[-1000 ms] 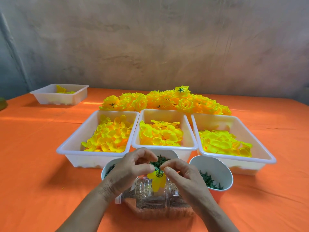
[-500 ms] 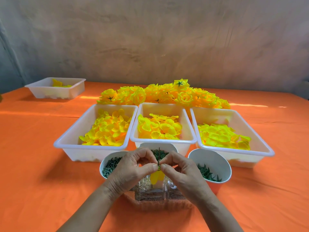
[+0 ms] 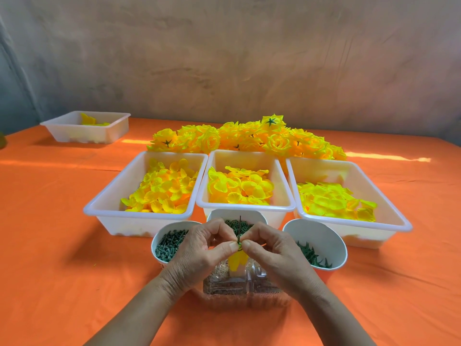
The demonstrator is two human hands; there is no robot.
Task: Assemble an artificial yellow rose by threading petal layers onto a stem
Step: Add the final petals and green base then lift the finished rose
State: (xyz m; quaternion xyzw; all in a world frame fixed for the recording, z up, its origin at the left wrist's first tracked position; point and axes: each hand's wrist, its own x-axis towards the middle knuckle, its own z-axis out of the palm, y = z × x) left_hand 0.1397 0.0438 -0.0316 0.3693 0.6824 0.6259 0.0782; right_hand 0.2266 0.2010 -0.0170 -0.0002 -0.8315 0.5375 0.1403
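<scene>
Two hands meet on 1 stem [image 3: 240, 227]: the left hand [image 3: 197, 250] and right hand [image 3: 272, 255] each pinch it, thumb to forefinger, from opp. sides at its lower part. Stem axis: approx. vertical, free tip up, seen against the middle cup [image 3: 217, 216]. 1 petal layer [image 3: 238, 260] hangs just below the pinch, over a clear bottle [image 3: 239, 283] on the worktop [image 3: 62, 245]. Judgement: the next layer must go on over the free tip and slide down along the axis. Supply lies ahead of both hands. The centre tray [image 3: 244, 208] is about equidistant, the left tray [image 3: 104, 213] is nearer the left hand, and the right tray [image 3: 361, 237] is nearer the right hand. Qty: trays 4, i.e. 3 in a row plus a far tray [image 3: 74, 134]; cups 3, incl. left cup [image 3: 174, 226] and right cup [image 3: 321, 236]; finished roses [image 3: 249, 138], 1 pile, not countable.
</scene>
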